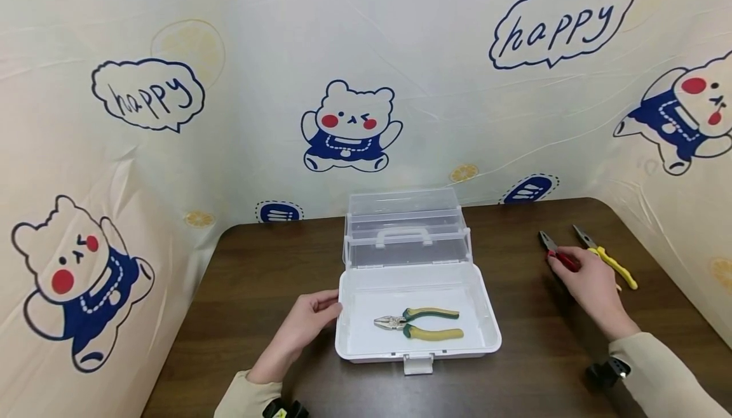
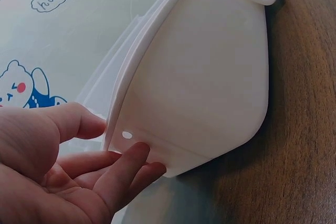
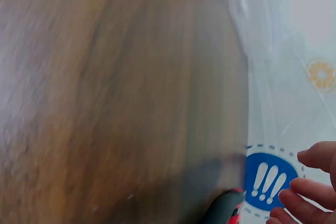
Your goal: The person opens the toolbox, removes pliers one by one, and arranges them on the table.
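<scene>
A white plastic toolbox point(image 1: 345, 342) with a clear lid stands unlatched on the table. In it lies a pair of combination pliers point(image 1: 433, 334) with green-and-yellow handles, its head to the left. My left hand point(image 1: 311, 321) holds the toolbox's left side, thumb at the rim and fingertips point(image 2: 139, 150) against the outer wall. To the right, my right hand point(image 1: 589, 281) is over red-handled pliers point(image 1: 567, 263), partly covering the handles. In the right wrist view its fingers point(image 3: 304, 188) are spread, with only a bit of red and black handle showing. Beside it lie yellow-handled long-nose pliers point(image 1: 614, 264).
The toolbox's clear lid point(image 1: 407, 253), with a white carry handle, leans back behind the tray. A front latch point(image 1: 419, 364) sticks out toward me. Printed cloth point(image 1: 446, 138) hangs round the back and sides of the dark wooden table point(image 1: 286, 246).
</scene>
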### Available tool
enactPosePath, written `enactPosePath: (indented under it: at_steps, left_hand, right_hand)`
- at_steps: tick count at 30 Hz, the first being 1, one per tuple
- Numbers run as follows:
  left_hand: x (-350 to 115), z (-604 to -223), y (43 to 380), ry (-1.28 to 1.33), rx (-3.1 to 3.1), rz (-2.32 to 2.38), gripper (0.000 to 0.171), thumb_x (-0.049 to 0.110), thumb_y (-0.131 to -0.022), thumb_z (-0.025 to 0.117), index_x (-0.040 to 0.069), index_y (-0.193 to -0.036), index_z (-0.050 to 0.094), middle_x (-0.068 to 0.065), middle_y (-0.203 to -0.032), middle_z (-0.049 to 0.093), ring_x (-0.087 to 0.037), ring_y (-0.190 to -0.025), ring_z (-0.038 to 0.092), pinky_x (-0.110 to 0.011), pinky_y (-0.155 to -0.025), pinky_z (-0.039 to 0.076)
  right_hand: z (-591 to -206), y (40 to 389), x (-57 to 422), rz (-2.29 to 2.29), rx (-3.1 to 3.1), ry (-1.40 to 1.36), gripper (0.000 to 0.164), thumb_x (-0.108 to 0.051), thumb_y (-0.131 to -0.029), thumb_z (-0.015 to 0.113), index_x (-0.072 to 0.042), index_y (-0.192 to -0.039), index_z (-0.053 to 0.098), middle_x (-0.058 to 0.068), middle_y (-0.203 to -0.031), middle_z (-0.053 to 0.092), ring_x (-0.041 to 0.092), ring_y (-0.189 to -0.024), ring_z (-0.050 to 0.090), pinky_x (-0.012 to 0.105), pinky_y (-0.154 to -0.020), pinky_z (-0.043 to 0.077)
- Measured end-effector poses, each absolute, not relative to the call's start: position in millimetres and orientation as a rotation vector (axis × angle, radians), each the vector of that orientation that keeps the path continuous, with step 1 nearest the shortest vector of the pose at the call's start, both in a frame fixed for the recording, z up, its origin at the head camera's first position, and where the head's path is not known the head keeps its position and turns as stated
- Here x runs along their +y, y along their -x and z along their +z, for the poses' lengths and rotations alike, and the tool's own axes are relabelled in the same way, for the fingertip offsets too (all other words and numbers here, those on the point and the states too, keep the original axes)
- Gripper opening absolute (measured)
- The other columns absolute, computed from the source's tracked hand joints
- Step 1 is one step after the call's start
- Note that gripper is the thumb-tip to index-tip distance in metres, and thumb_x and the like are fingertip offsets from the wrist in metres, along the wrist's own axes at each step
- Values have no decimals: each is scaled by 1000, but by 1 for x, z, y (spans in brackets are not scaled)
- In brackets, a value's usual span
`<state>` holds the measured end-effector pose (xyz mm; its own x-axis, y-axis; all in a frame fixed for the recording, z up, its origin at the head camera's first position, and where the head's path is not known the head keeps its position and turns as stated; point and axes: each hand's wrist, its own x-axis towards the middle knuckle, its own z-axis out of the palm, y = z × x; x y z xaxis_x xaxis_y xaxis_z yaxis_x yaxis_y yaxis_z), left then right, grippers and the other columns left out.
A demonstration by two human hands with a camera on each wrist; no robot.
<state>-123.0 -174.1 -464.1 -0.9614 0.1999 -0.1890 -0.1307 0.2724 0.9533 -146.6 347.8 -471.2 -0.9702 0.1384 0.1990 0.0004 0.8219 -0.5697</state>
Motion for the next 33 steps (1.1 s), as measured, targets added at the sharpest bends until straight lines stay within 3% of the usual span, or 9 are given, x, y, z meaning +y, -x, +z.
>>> enactPosePath:
  at_steps: [7, 14, 17, 21, 27, 29, 33]
  left_hand:
    - [-174, -464, 123, -68, 2275, 1740, 38, 2, -101, 62, -15, -135, 60, -31, -124, 69, -35, -111, 70, -41, -90, 61]
    - [-174, -464, 123, -73, 2264, 1748, 38, 2, -101, 61, -16, -135, 59, -32, -125, 68, -36, -112, 69, -39, -90, 61]
    - [-174, -465, 123, -75, 2264, 1748, 38, 2, -101, 61, -15, -135, 59, -32, -125, 68, -36, -112, 69, -39, -90, 61]
    - [-174, -465, 123, -72, 2269, 1746, 38, 2, -101, 61, -16, -135, 60, -32, -125, 68, -36, -112, 70, -39, -90, 61]
    - [-174, -465, 122, -55, 2281, 1741, 38, 2, -101, 62, -15, -134, 60, -32, -124, 69, -35, -111, 70, -43, -91, 61]
    - [-173, -464, 122, -52, 2283, 1740, 38, 2, -101, 62, -15, -134, 61, -31, -124, 69, -35, -111, 70, -44, -92, 61]
    - [-173, -464, 123, -62, 2285, 1742, 37, 2, -101, 62, -15, -134, 61, -31, -124, 69, -35, -109, 70, -40, -89, 62]
  right_hand:
    - [-459, 142, 328, 891, -2748, 7, 40, -25, -98, 73, 4, -126, 68, 28, -113, 70, 40, -97, 65, 33, -74, 50]
    - [-447, 137, 307, 956, -2723, -61, 42, -27, -97, 76, 2, -127, 69, 27, -120, 70, 42, -100, 69, 31, -77, 57]
    - [-443, 134, 298, 977, -2723, -86, 43, -28, -97, 76, 0, -128, 69, 25, -121, 71, 41, -103, 70, 36, -80, 60]
    - [-437, 130, 286, 999, -2735, -136, 43, -27, -97, 76, 1, -129, 68, 24, -123, 71, 42, -107, 68, 53, -88, 59]
    - [-423, 122, 269, 1010, -2748, -194, 46, -28, -96, 77, -1, -132, 67, 22, -128, 69, 41, -112, 66, 54, -92, 57]
    - [-420, 121, 264, 1027, -2760, -206, 47, -29, -96, 77, -2, -133, 66, 22, -130, 67, 42, -113, 65, 59, -93, 56]
    - [-415, 119, 257, 1042, -2762, -245, 47, -29, -95, 79, -4, -132, 67, 20, -129, 68, 42, -114, 66, 61, -94, 55]
